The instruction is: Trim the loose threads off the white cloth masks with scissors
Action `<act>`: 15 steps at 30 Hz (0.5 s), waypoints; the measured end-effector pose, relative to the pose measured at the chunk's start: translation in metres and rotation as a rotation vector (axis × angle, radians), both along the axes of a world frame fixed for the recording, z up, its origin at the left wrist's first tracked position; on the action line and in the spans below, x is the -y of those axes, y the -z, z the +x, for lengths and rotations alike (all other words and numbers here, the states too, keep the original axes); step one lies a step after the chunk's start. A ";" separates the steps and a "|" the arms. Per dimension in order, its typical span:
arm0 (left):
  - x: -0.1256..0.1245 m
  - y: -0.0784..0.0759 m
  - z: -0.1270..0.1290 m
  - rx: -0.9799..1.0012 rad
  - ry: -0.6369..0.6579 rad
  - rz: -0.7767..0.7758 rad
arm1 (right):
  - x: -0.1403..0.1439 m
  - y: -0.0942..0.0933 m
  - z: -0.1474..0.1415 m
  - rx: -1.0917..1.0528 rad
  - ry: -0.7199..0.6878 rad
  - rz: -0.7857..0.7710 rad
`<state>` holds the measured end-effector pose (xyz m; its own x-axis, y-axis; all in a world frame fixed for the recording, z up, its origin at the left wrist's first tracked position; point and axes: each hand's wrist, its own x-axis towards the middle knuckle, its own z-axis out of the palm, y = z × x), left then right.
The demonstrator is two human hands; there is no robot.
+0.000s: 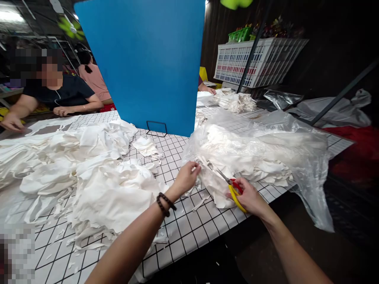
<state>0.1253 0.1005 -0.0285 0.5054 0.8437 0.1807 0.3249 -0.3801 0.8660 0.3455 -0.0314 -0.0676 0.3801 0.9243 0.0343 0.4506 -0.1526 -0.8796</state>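
My right hand (pixel 250 197) is wrapped round the handles of a pair of scissors (pixel 233 194), one red and one yellow. The blades point up and left, spread a little, over white fabric. My left hand (pixel 187 176), with a dark bead bracelet at the wrist, pinches the edge of a white fabric piece (pixel 217 187) near the blade tips. That piece lies at the front of a pile of white fabric (pixel 272 171), partly under a clear plastic bag (pixel 308 146). Left of my forearm lies a larger heap of white fabric pieces (pixel 115 197).
A blue board (pixel 148 59) stands upright on the grid-patterned tablecloth (pixel 204 225). Fabric scraps (pixel 146 146) are scattered around. A co-worker (pixel 65 94) sits at the far left; another person's hand (pixel 209 90) shows beyond the board. A white crate (pixel 242 63) stands behind.
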 end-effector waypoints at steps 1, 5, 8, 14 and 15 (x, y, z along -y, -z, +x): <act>-0.003 -0.008 -0.011 0.031 -0.007 -0.026 | 0.000 0.000 -0.003 0.003 -0.030 -0.015; -0.007 -0.042 -0.069 0.185 0.014 -0.117 | -0.003 -0.004 -0.029 -0.131 0.054 0.216; 0.001 -0.057 -0.121 0.287 0.009 -0.117 | 0.009 -0.022 -0.059 -0.256 0.083 0.368; 0.029 -0.035 -0.198 -0.004 -0.033 -0.029 | 0.051 -0.061 -0.097 -0.478 -0.572 -0.194; 0.033 -0.028 -0.203 -0.060 -0.055 -0.006 | 0.051 -0.060 -0.096 -0.466 -0.581 -0.240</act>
